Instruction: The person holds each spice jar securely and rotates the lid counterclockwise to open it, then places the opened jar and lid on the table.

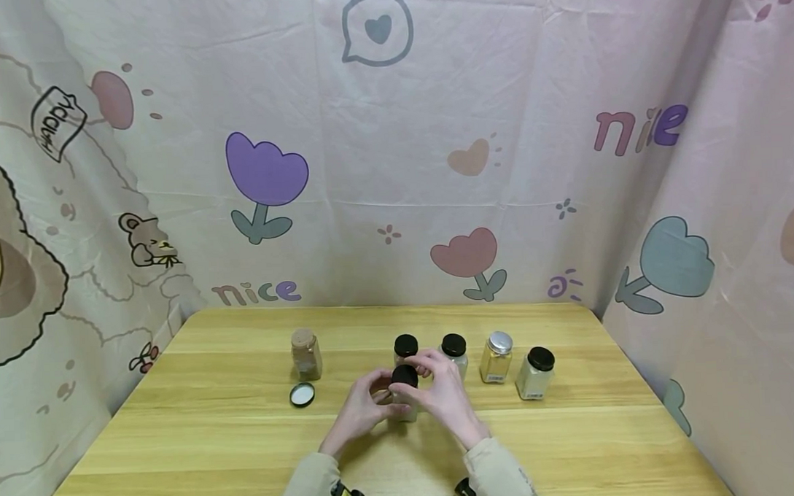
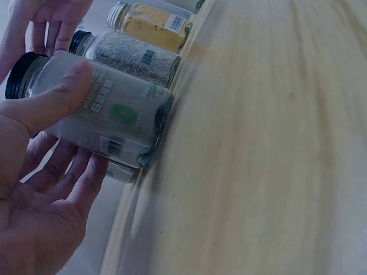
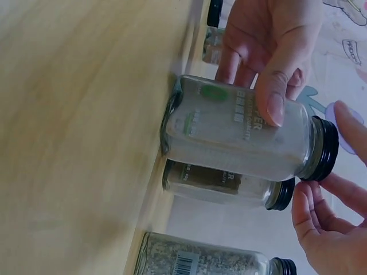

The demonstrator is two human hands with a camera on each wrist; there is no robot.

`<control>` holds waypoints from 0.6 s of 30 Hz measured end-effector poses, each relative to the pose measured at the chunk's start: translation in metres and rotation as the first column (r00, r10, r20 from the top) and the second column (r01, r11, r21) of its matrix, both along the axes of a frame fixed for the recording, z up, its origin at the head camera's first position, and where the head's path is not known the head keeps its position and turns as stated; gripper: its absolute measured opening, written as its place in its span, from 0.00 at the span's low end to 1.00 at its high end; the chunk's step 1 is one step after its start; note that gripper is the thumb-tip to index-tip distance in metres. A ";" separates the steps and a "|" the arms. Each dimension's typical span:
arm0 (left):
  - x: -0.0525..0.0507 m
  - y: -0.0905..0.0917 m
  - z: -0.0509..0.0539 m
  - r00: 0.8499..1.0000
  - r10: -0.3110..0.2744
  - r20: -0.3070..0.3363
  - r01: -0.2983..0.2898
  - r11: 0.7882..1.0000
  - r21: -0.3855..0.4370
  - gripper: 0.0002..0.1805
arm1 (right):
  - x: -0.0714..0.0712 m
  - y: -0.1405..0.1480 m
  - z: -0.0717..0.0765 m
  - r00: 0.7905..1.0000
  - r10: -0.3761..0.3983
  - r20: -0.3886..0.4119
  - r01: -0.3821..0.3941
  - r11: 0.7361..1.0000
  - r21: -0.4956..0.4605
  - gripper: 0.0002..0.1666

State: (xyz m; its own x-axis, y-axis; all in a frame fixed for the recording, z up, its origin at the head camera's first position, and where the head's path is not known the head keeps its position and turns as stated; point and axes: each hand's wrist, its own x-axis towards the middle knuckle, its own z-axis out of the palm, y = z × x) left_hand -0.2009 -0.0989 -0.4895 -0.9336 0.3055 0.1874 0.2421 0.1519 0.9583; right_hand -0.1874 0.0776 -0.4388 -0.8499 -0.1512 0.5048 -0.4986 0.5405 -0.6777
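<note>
In the middle of the table, my left hand (image 1: 362, 412) holds a square glass spice jar (image 2: 109, 109) with a black screw lid (image 3: 324, 149). The left thumb presses one side and the fingers lie against the other. The jar stands upright, pale inside, with a green-marked label. My right hand (image 1: 444, 394) has its thumb and fingers around the lid. Close behind stands another black-lidded jar (image 1: 405, 345), partly hidden. To the left is a jar of brown contents (image 1: 307, 359) with no black lid on it; a loose black-rimmed lid (image 1: 302, 394) lies in front, white inside up.
Right of the hands stand a black-lidded jar (image 1: 454, 348), a silver-lidded jar with yellow contents (image 1: 496, 360) and another black-lidded jar (image 1: 536, 374). A printed curtain (image 1: 381, 168) hangs behind the wooden table (image 1: 213, 429) and along both sides.
</note>
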 end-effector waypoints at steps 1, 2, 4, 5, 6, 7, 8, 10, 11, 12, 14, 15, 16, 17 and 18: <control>0.000 0.000 0.000 1.000 0.000 -0.004 0.000 1.000 0.000 0.29 | 0.000 0.000 0.000 1.000 0.006 -0.005 -0.006 1.000 0.005 0.24; 0.000 0.000 0.000 1.000 0.001 -0.009 -0.001 1.000 -0.003 0.29 | 0.001 0.000 0.000 1.000 0.011 -0.010 -0.011 1.000 0.014 0.24; 0.000 0.000 0.000 1.000 0.003 -0.018 -0.003 1.000 -0.002 0.29 | 0.001 0.000 0.000 0.999 0.028 -0.015 -0.028 0.999 0.026 0.23; 0.000 0.000 0.000 1.000 0.002 -0.021 -0.002 1.000 -0.001 0.29 | 0.001 0.000 0.000 0.999 0.041 -0.018 -0.040 0.999 0.030 0.22; 0.000 0.001 0.000 1.000 0.002 -0.025 -0.002 1.000 -0.002 0.28 | 0.001 0.001 0.000 0.998 0.055 -0.018 -0.055 0.998 0.033 0.21; 0.000 0.001 0.000 1.000 0.002 -0.027 -0.002 1.000 -0.003 0.28 | 0.000 0.001 0.000 0.997 0.071 -0.020 -0.070 0.997 0.037 0.21; 0.000 0.001 0.000 1.000 0.002 -0.027 -0.002 1.000 -0.002 0.28 | 0.000 0.002 0.000 0.996 0.083 -0.018 -0.082 0.996 0.042 0.21; 0.000 0.001 0.000 1.000 0.001 -0.021 -0.001 1.000 0.000 0.28 | 0.000 0.003 0.001 0.994 0.107 -0.017 -0.106 0.993 0.047 0.21; 0.000 0.001 0.000 1.000 0.000 -0.020 0.000 1.000 0.000 0.28 | 0.000 0.004 0.001 0.993 0.115 -0.011 -0.115 0.992 0.049 0.22; 0.000 0.001 0.000 1.000 0.000 -0.020 0.000 1.000 -0.003 0.29 | 0.000 0.004 0.001 0.992 0.123 -0.001 -0.122 0.991 0.048 0.23; 0.000 0.000 0.000 1.000 0.002 -0.010 -0.003 1.000 -0.007 0.29 | 0.001 0.004 0.002 0.993 0.115 0.029 -0.116 0.992 0.040 0.24; 0.000 0.000 0.000 1.000 0.004 -0.009 -0.004 1.000 -0.011 0.29 | 0.001 0.004 0.002 0.994 0.103 0.043 -0.104 0.994 0.036 0.26; 0.000 0.000 0.000 1.000 0.006 -0.006 -0.006 1.000 -0.015 0.29 | 0.002 0.004 0.002 0.995 0.085 0.060 -0.087 0.996 0.030 0.27; 0.000 0.000 0.000 1.000 0.007 -0.009 -0.007 1.000 -0.020 0.30 | 0.003 0.004 0.002 0.995 0.064 0.075 -0.066 0.997 0.027 0.28; 0.000 0.000 0.000 1.000 0.009 -0.012 -0.009 1.000 -0.025 0.30 | 0.003 0.004 0.002 0.996 0.043 0.078 -0.045 0.998 0.033 0.29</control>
